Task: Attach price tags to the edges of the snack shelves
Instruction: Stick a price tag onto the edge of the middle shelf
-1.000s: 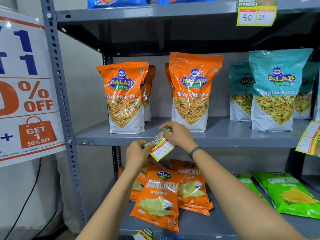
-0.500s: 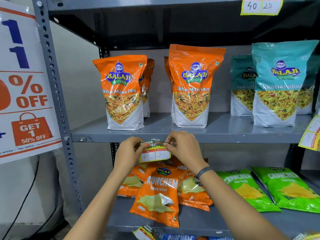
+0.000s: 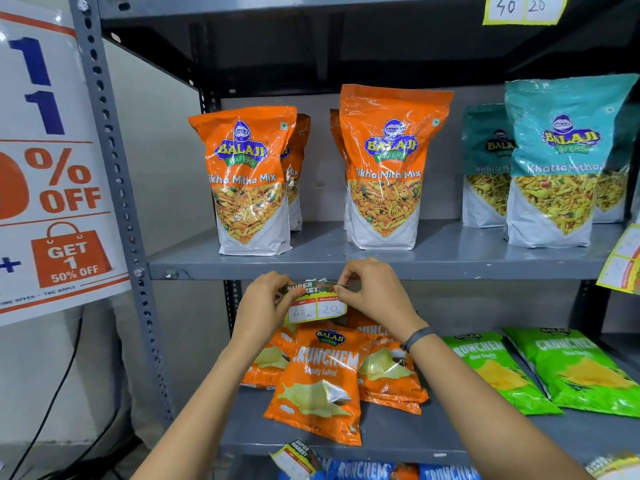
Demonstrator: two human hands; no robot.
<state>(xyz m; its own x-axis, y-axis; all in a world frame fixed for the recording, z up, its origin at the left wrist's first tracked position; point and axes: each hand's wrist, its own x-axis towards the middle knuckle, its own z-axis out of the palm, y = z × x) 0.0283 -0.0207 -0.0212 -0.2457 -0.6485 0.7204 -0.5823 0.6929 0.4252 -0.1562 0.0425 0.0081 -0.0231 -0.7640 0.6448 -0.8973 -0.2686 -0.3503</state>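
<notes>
A yellow and green price tag (image 3: 316,304) marked 40 and 20 hangs just under the front edge of the grey middle shelf (image 3: 450,270). My left hand (image 3: 263,306) pinches its upper left corner. My right hand (image 3: 375,292) pinches the upper right corner, its fingers close to the shelf lip. The tag faces me, about level, with its top strip bent toward the shelf edge. Whether the tag touches the edge I cannot tell.
Orange snack bags (image 3: 251,181) and teal bags (image 3: 557,164) stand on the middle shelf. Orange chip packs (image 3: 322,386) and green packs (image 3: 588,372) lie on the shelf below. Other tags hang at top right (image 3: 523,8), right edge (image 3: 621,261) and bottom (image 3: 294,459). A sale poster (image 3: 52,168) hangs left of the upright post.
The tag has turned from tilted to level and facing me, and both hands have brought it up to just under the middle shelf's edge. The view has dropped slightly.
</notes>
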